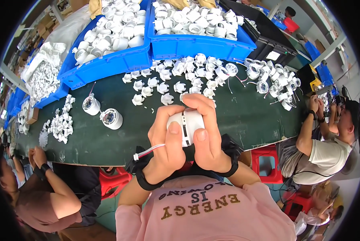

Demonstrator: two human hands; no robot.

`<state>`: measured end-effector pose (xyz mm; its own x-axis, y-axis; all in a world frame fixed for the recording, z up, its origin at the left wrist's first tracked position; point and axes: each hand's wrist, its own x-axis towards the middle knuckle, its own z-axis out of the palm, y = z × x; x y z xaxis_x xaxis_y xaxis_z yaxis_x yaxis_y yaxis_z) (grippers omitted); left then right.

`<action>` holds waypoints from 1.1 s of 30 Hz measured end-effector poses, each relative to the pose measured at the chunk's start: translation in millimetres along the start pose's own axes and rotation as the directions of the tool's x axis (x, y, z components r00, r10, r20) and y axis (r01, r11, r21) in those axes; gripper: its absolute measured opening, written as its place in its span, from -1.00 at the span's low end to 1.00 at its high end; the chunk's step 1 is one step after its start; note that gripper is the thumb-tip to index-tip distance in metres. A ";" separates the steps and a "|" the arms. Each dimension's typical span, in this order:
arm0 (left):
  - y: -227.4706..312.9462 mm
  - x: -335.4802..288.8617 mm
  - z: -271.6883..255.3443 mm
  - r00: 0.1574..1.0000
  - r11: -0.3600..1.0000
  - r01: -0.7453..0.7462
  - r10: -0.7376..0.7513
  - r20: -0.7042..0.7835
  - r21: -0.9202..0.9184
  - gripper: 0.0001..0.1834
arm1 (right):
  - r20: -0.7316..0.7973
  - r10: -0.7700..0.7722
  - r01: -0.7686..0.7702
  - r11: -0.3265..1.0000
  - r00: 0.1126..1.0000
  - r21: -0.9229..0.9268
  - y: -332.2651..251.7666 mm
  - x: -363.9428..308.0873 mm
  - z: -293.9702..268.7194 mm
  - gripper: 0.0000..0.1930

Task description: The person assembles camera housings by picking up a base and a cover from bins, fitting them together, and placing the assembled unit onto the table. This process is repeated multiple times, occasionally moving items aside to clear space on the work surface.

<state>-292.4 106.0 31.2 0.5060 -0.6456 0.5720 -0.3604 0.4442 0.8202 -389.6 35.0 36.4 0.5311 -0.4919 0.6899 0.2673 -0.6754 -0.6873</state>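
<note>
Between my two hands, above the table's front edge, is a white round plastic housing with a dark-slotted seam around its middle. My left hand grips its left side, the thumb lying along it. My right hand closes on the right side, with the thumb pressed near the seam. A thin cable with a small white connector trails out to the left under my left thumb. To the left on the table are two white cylindrical units with circuit boards showing. Small white clawed plastic parts lie scattered beyond my hands.
Two blue bins of white housings line the back of the dark green table. A black crate stands at the back right, near a pile of wired units. White pieces are heaped left. People sit on both sides.
</note>
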 end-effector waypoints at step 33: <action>-197.7 269.7 -123.8 0.950 0.087 0.205 -0.257 -0.177 0.975 -0.39 | 0.001 0.611 -0.541 0.701 0.792 0.465 55.0 -2.2 -63.3 -0.40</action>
<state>12.3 -79.1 24.2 0.7123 -0.6174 0.3338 -0.6913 -0.6996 0.1808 -426.9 -35.9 11.4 0.5846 -0.8014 0.1265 0.2736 0.0479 -0.9607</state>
